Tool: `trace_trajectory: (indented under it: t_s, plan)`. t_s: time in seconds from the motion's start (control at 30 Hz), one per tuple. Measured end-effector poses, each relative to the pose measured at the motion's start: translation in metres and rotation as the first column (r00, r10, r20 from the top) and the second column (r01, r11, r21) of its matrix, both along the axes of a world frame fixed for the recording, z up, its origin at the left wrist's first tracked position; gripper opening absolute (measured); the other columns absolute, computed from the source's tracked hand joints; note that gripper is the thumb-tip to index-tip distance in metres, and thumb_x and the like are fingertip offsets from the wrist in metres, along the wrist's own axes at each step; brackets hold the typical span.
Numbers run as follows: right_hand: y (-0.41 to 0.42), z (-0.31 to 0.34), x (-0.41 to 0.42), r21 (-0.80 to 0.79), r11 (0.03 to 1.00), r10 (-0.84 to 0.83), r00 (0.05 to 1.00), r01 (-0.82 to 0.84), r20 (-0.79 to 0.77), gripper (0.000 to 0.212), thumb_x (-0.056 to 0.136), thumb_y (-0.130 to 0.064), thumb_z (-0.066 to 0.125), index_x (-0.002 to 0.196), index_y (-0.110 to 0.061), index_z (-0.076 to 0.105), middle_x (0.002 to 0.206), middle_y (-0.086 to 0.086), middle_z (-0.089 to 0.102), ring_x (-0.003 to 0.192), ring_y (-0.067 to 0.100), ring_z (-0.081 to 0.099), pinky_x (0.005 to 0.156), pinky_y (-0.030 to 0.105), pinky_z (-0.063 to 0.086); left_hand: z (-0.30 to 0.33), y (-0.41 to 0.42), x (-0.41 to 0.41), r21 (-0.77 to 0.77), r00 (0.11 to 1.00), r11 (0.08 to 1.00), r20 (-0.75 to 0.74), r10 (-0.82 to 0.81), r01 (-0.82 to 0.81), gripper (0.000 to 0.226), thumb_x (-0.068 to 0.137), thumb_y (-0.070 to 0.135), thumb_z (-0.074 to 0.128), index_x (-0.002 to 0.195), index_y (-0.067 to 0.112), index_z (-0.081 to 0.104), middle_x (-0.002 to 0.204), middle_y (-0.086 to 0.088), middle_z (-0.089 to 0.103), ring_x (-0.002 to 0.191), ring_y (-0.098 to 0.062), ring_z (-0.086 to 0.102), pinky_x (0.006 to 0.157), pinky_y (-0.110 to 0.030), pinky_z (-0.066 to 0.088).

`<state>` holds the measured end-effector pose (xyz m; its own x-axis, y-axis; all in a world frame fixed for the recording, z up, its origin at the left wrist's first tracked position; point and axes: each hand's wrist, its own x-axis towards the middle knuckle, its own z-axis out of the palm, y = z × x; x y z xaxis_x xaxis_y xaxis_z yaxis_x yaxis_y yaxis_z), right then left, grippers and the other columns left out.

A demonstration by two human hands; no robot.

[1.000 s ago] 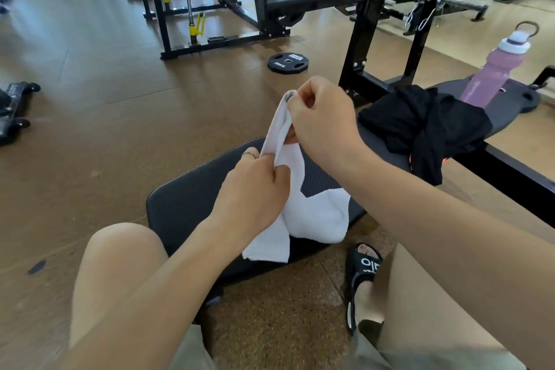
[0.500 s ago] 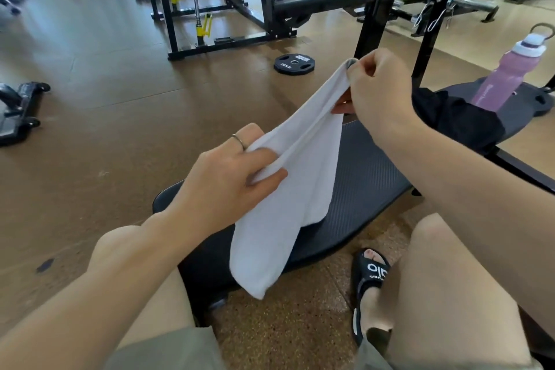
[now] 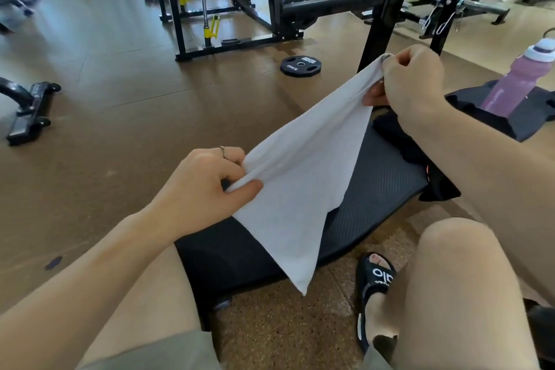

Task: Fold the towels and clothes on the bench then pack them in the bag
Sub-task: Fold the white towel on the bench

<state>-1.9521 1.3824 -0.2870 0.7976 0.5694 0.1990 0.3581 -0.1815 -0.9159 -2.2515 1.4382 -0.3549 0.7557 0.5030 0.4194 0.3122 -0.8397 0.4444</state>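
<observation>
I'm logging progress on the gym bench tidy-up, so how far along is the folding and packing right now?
Nothing looks finished: no folded item shows, and no bag is in view. In hand: the left hand and right hand each pinch a corner of the white cloth towel, stretched out unfolded above the black padded bench. Left: folding it, folding the crumpled black garment lying on the bench, then packing everything.

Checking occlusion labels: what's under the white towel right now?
The white towel, stretched between the left hand and right hand, hangs over the black bench pad. Its lower corner dangles past the pad's front edge. Whatever pad surface lies directly behind the cloth is hidden.
</observation>
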Motion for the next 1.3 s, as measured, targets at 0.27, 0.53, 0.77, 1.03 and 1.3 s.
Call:
trace_trajectory:
  t_s: [0.27,0.53,0.77,1.03,1.3]
  plan:
    - [-0.008,-0.027,-0.008,-0.117,0.98,0.158,0.986,-0.163,-0.052,0.016,0.103,-0.017,0.053,0.101,-0.002,0.059,0.059,0.008,0.063,0.042,0.016,0.062,0.055,0.031,0.06,-0.006,-0.005,0.002,-0.04,0.981,0.999,-0.191,-0.024,0.017,0.011,0.094,0.044,0.055,0.093,0.034,0.061,0.106,0.021,0.053,0.097,-0.008,0.059,0.083,-0.034,0.052]
    - [-0.027,-0.005,-0.055,-0.077,0.871,0.491,0.862,-0.485,0.127,0.019,0.101,-0.017,0.055,0.088,-0.004,0.057,0.047,0.003,0.056,0.035,0.016,0.052,0.041,0.023,0.047,-0.019,-0.032,0.062,-0.222,0.996,0.971,-0.04,0.08,-0.087,0.036,0.103,0.031,0.052,0.136,0.036,0.04,0.142,0.012,0.043,0.121,-0.001,0.052,0.101,-0.024,0.048]
    - [-0.036,0.01,-0.057,0.053,0.845,0.529,0.847,-0.532,0.06,0.021,0.099,-0.015,0.054,0.079,-0.011,0.057,0.049,0.007,0.052,0.037,0.021,0.047,0.04,0.026,0.041,0.002,-0.029,0.092,-0.281,0.981,0.96,0.182,0.065,-0.011,0.029,0.097,0.026,0.063,0.111,0.026,0.038,0.106,0.008,0.058,0.075,-0.014,0.067,0.067,-0.036,0.061]
    - [-0.041,0.0,-0.059,0.172,0.851,0.522,0.836,-0.496,-0.168,0.018,0.098,-0.013,0.056,0.082,-0.007,0.059,0.053,0.008,0.05,0.042,0.019,0.045,0.039,0.026,0.04,0.004,-0.044,0.087,-0.168,0.991,0.985,0.128,0.049,-0.027,0.035,0.097,0.024,0.062,0.1,0.035,0.029,0.089,0.015,0.05,0.072,-0.012,0.058,0.061,-0.026,0.05]
    - [-0.041,0.001,-0.058,0.27,0.896,0.42,0.87,-0.352,-0.259,0.017,0.095,-0.006,0.054,0.077,-0.007,0.051,0.056,0.008,0.044,0.042,0.017,0.043,0.039,0.026,0.04,-0.014,-0.044,0.069,0.151,1.0,0.989,-0.011,-0.006,0.007,0.013,0.101,0.026,0.053,0.111,0.019,0.056,0.103,0.007,0.046,0.063,-0.022,0.05,0.057,-0.041,0.05]
